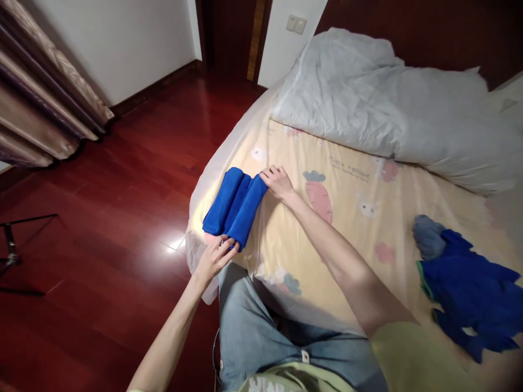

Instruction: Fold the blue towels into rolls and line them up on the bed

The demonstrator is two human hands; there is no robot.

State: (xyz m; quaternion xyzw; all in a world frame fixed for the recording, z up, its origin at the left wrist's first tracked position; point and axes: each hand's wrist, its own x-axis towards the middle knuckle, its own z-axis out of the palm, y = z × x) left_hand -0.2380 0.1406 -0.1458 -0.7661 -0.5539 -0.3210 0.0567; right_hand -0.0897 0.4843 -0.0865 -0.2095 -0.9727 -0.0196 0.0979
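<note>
A blue cloth [233, 202], folded into a thick bundle with lengthwise rolls, lies near the left corner of the bed [281, 223]. Whether it is a towel or a garment I cannot tell. My left hand [216, 256] grips its near end, fingers curled over the edge. At the far right corner of the bundle, my right hand [278, 181] pinches the cloth between thumb and fingers. Both hands keep the bundle low on the sheet.
A crumpled heap of blue clothing [474, 288] with a grey-blue piece [428, 237] lies at the right. Along the headboard is a bunched grey quilt [359, 98]. Black stand legs [12, 256] on the wooden floor [122, 218] and a curtain [44, 92] are at the left.
</note>
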